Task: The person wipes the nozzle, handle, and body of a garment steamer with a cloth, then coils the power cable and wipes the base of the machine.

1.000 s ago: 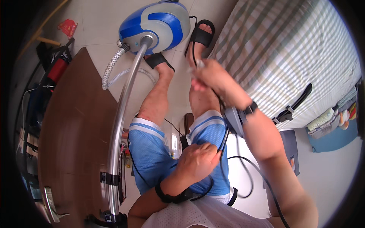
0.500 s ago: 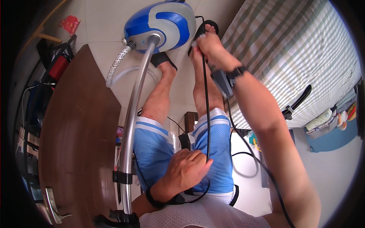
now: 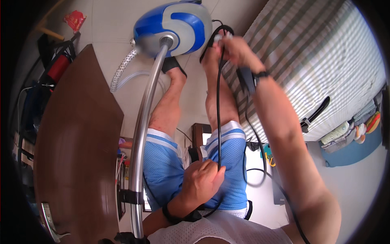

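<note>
Bright, diffuse light is filling the centre and right, nearly whitening the smooth pale floor, while the far left is falling into dimness. The curved, polished silver metal pole is carrying a long glare streak. The bare right hand is showing motion blur; the bare left hand is appearing clearer. A grey smear is softening the rounded blue-and-grey plastic machine. Fisheye distortion is bowing straight edges, and black vignetting is enclosing the corners.
</note>
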Demonstrator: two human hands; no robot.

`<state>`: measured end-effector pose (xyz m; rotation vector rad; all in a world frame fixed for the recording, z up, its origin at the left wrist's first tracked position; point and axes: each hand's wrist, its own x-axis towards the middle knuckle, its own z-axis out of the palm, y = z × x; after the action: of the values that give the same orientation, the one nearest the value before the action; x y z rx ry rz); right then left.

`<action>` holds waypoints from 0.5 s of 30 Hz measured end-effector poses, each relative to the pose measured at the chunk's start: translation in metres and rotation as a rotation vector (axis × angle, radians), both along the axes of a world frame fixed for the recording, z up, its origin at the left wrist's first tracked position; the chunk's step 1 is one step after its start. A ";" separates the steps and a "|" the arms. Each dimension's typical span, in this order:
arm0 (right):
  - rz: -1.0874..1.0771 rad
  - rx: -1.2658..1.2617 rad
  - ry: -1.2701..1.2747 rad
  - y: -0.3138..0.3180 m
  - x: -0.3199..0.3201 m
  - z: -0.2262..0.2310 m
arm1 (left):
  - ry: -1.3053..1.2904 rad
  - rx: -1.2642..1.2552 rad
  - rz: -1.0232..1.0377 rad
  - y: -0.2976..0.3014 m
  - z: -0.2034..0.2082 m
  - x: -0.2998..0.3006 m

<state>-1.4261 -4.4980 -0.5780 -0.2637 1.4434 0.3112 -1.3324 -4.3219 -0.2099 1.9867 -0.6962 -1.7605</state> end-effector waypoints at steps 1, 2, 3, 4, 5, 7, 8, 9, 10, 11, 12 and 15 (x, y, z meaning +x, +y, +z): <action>-0.050 0.049 -0.007 0.009 -0.006 0.047 | 0.009 -0.016 0.004 0.001 -0.001 -0.002; -0.109 0.084 -0.037 0.016 -0.009 0.093 | 0.017 -0.032 -0.011 0.002 -0.002 -0.004; -0.082 0.115 -0.026 0.026 -0.022 0.123 | 0.037 -0.061 -0.033 0.003 -0.002 -0.006; -0.045 0.173 -0.077 0.035 -0.025 0.158 | 0.034 -0.043 -0.051 0.004 0.000 -0.008; -0.096 0.282 -0.015 0.043 -0.023 0.188 | 0.035 -0.049 -0.047 0.005 0.000 -0.009; -0.120 0.340 0.011 0.049 -0.013 0.228 | 0.041 -0.054 -0.059 0.007 -0.001 -0.011; -0.029 0.319 0.038 0.051 -0.013 0.222 | 0.039 -0.054 -0.060 0.008 0.000 -0.011; 0.062 0.295 0.064 0.050 -0.011 0.207 | 0.041 -0.074 -0.045 0.009 -0.001 -0.010; 0.071 0.181 0.090 0.049 -0.005 0.190 | 0.044 -0.094 -0.032 0.009 -0.003 -0.009; 0.077 0.065 0.120 0.047 -0.001 0.166 | 0.047 -0.098 -0.036 0.007 -0.004 -0.005; 0.126 -0.010 0.089 0.046 -0.007 0.127 | 0.064 -0.115 -0.057 0.002 -0.001 0.001; 0.113 -0.221 0.065 0.026 -0.016 0.012 | 0.094 -0.132 -0.074 0.003 -0.001 0.010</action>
<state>-1.4417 -4.4719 -0.5662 -0.5201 1.5317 0.2539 -1.3221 -4.3186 -0.2105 1.8005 -0.8417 -1.7881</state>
